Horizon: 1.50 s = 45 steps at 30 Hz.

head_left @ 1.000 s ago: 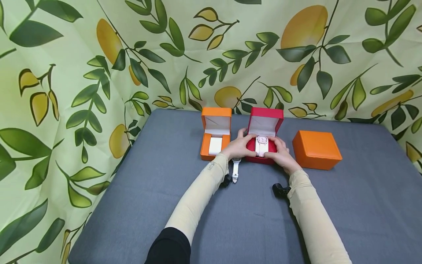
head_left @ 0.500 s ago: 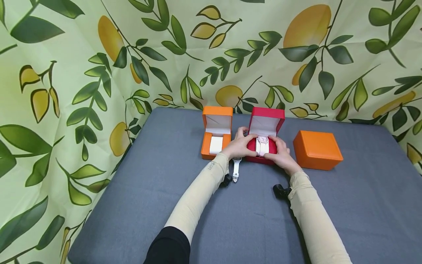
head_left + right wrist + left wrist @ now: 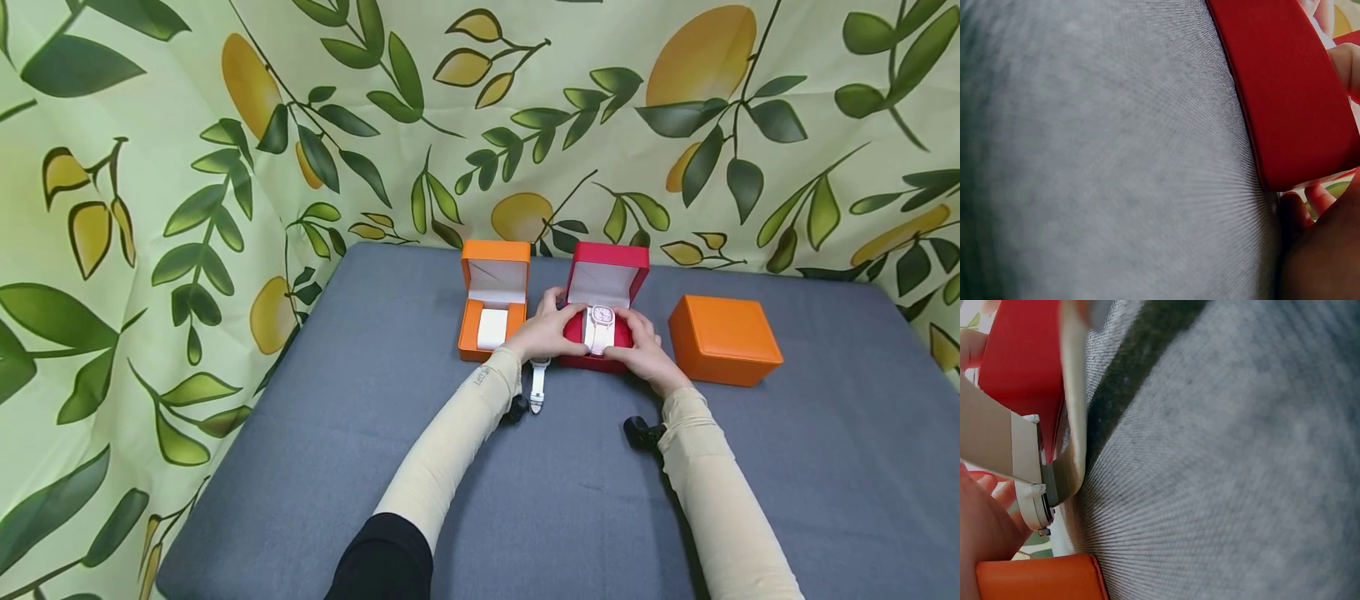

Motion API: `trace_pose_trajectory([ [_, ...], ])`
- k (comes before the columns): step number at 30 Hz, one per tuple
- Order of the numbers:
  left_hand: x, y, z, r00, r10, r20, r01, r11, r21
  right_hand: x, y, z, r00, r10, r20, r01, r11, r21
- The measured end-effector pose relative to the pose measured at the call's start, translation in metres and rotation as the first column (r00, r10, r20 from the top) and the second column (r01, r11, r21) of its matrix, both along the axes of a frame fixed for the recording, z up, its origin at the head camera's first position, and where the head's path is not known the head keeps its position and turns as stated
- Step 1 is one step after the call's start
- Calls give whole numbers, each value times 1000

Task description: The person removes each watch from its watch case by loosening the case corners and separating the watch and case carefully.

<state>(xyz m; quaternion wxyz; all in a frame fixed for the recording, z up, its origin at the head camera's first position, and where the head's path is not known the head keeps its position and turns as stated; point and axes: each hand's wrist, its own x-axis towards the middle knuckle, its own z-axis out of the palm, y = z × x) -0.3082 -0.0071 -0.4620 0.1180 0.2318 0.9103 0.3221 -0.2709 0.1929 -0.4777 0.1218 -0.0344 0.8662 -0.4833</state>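
Note:
Both hands are at the open red watch box [image 3: 611, 252], around a white-strapped watch [image 3: 602, 316] that sits in it with its dial up. The left hand [image 3: 551, 330] has its thumb and a finger at the watch's left side. My right hand [image 3: 643, 346] holds the right side likewise, its thumb [image 3: 1346, 62] over the box's front edge. How far the fingers reach beneath the watch is hidden. A second white-strapped watch [image 3: 537, 388] lies on the table below the left hand, partly covered by it; its strap [image 3: 988, 428] looms large in the left wrist view.
An open orange watch box [image 3: 467, 346] with a white cushion [image 3: 492, 329] stands left of the red one. To the right is a closed orange box [image 3: 727, 333]. Grey cloth [image 3: 315, 450] covers the table, and a leaf-patterned curtain [image 3: 420, 75] hangs behind.
The watch between the hands has turned very slightly to the right. Both hands keep nearly the same place, and the boxes stay put apart from a small shift of the head view.

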Motion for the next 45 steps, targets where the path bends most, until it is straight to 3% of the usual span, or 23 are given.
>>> trace_pose_trajectory([
  [8,2,-3,1,1000,10,-19,-10,999,32,1,-2,-4,999,-24,-25,23,999,-33],
  [15,0,-5,-1,996,-37,-80,39,999,13,7,-5,-7,993,-105,-55,95,982,-164],
  [20,-1,-6,-1,997,-54,-62,56,998,33,10,-6,-10,986,-149,-80,125,962,-242],
  [25,-1,-5,-1,998,-52,-48,54,997,52,11,-2,-11,987,-125,-96,95,957,-274],
  [30,0,-6,0,998,-50,-33,52,996,67,11,-1,-12,987,-98,-127,64,967,-247],
  [36,-1,-7,1,998,-57,-15,58,992,108,12,1,-10,990,-103,-93,73,958,-276],
  [45,-3,-7,0,997,-66,-35,69,992,105,9,0,-11,990,-81,-115,47,960,-274],
])
